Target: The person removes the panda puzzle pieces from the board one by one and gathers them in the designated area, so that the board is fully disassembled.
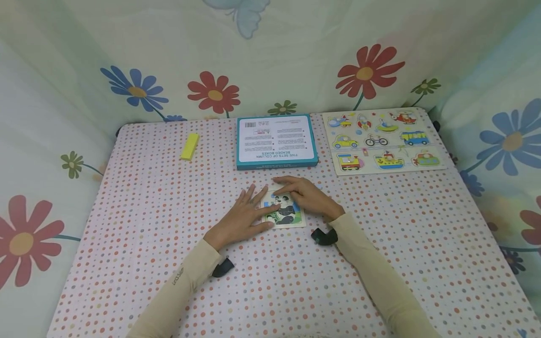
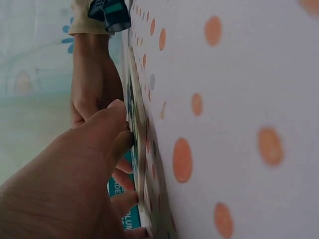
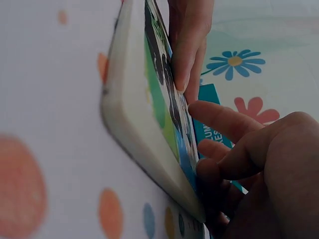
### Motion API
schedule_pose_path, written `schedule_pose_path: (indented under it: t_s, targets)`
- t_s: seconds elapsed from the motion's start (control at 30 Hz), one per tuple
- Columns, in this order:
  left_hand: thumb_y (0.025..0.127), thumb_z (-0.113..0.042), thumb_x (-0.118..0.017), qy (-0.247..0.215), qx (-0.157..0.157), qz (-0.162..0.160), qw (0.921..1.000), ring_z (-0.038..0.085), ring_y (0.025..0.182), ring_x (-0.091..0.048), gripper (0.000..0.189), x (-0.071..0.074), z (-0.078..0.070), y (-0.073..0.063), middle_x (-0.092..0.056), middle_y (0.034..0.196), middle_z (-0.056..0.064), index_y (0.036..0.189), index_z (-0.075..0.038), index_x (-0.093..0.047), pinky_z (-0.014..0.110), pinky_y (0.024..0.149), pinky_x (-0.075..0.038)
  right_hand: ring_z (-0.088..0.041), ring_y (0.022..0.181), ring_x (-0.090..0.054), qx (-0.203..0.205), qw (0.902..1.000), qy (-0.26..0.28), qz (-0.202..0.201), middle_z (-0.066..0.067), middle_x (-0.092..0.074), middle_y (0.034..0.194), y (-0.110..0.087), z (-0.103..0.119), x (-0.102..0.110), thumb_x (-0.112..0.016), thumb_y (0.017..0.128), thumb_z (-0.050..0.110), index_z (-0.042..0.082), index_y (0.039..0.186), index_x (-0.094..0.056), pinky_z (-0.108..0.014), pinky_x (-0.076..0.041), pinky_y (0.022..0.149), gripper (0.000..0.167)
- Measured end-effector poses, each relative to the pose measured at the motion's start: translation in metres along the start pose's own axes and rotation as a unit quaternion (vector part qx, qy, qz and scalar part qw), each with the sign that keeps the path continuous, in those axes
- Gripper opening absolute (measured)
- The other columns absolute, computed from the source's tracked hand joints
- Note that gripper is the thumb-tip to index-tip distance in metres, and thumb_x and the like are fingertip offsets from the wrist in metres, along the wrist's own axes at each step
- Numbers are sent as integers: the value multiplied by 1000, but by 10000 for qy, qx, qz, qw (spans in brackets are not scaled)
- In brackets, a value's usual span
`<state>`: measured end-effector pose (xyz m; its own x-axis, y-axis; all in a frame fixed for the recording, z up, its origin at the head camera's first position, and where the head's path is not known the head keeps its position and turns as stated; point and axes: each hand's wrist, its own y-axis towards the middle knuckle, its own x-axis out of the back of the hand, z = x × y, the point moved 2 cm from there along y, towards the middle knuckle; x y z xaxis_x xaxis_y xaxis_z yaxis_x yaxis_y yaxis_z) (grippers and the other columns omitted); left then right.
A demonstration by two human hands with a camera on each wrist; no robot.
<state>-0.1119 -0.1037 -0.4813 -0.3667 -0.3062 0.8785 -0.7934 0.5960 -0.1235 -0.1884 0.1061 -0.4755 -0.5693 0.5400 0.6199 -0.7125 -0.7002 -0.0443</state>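
A small panda picture puzzle (image 1: pixel 291 218) in a pale wooden tray lies flat near the middle of the table. My left hand (image 1: pixel 242 217) spreads its fingers over the puzzle's left side, one fingertip on the panda picture. From the right, my right hand (image 1: pixel 312 196) reaches over the upper part, fingertips touching the picture and top rim. In the right wrist view, the tray's thick pale edge (image 3: pixel 132 107) shows, with bent fingers (image 3: pixel 229 119) against the picture's far end. The part of the puzzle under my fingers is hidden.
Behind the puzzle lies a blue-edged box (image 1: pixel 276 141) with a white printed label. A wooden vehicle puzzle board (image 1: pixel 367 157) is at the back right. A yellow block (image 1: pixel 190 146) lies at the back left. Flowered curtains (image 1: pixel 296 56) surround the dotted tablecloth (image 1: pixel 270 286).
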Motion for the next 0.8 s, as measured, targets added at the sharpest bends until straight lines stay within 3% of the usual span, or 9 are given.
schedule_pose_path:
  t_s: [0.23,0.47,0.8]
  targets:
    - [97,-57,-40,5,1,13,10000,35,146,7,53,0,0,0,-3,161,7,146,-38,-38,52,117,2,-31,140,-32,159,9986,-503,-7,-9,-44,147,3,2,-3,-37,93,-7,10,119,-69,-52,-25,113,44]
    - [97,-56,-41,42,18,-16,10000,35,146,7,52,1,-1,1,-3,161,6,146,-38,-39,52,117,2,-33,137,-36,145,9986,-491,-94,-10,-45,145,3,6,-2,-37,95,-6,13,116,-70,-54,-28,111,43]
    - [97,-58,-40,21,8,-17,10000,35,146,8,52,-1,-1,1,-2,161,4,146,-39,-38,52,117,2,-27,113,-50,141,9993,-290,-174,-8,-51,123,1,2,-3,-35,92,-9,12,115,-70,-48,-41,98,46]
